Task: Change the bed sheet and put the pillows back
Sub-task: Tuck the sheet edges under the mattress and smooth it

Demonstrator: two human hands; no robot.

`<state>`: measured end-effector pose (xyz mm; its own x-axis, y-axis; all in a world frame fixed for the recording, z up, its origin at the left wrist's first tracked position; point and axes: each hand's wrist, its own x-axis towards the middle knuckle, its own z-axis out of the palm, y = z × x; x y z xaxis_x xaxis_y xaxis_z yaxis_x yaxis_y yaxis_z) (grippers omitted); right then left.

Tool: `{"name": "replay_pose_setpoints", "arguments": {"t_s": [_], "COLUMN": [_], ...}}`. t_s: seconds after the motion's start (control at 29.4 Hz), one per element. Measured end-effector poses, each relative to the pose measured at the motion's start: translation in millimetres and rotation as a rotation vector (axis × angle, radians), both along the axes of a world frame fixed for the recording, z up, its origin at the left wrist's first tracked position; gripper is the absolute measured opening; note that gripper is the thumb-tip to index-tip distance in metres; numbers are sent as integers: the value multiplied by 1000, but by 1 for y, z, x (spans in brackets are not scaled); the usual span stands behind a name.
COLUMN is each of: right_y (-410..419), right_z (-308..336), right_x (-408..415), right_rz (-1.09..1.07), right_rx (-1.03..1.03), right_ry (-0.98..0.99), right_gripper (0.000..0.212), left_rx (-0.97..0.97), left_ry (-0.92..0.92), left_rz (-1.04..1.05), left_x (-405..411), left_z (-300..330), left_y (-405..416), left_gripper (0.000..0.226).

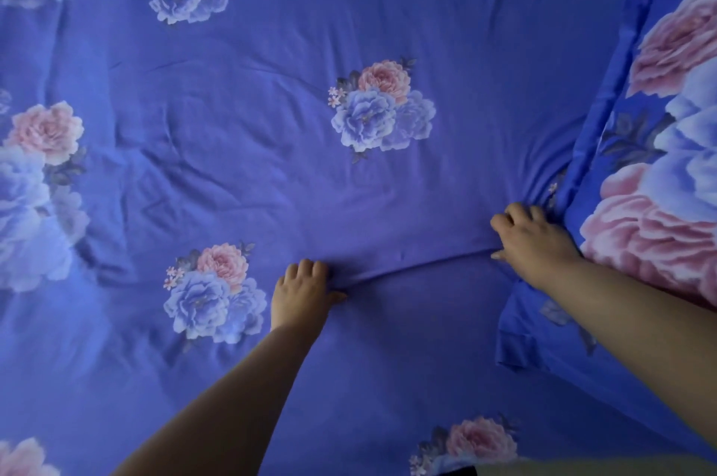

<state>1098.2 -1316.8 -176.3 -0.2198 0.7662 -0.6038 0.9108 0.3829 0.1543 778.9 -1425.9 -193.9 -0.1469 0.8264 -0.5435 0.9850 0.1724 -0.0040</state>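
A blue bed sheet (271, 165) printed with pink and blue flowers covers the whole bed and fills the view. My left hand (300, 291) pinches a fold of the sheet near the lower middle. My right hand (535, 239) grips the same fold farther right, so a taut ridge of cloth runs between the two hands. A pillow (667, 149) in a matching blue case with large pink flowers lies along the right side, its frilled edge touching my right hand and forearm.
The sheet is wrinkled across the middle and left, with soft creases toward the top. A pale strip of something (582, 468) shows at the bottom right edge.
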Motion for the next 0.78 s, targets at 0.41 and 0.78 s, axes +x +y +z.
{"name": "replay_pose_setpoints", "arguments": {"t_s": [0.41, 0.78], "right_y": [-51, -189], "right_z": [18, -11], "right_x": [-106, -212], "right_rz": [311, 238], "right_rx": [-48, -157], "right_ry": [185, 355], "right_gripper": [75, 26], "left_rx": [56, 4], "left_ry": [-283, -222], "left_rz": [12, -132], "left_x": [-43, -98], "left_z": [10, 4], "left_y": [-62, -152], "left_gripper": [56, 29]}}
